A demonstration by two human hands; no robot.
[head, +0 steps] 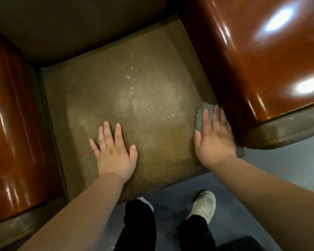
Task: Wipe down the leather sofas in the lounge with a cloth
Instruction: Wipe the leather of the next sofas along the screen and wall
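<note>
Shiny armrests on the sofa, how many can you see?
2: one glossy brown armrest left of the seat cushion, one armrest at its right, above the cloth.

One seat cushion, olive and pebbled. Two glossy brown armrests: left, right. One grey cloth. Two hands: left hand, right hand. Two trouser legs, black. One pale shoe fully visible.
</note>
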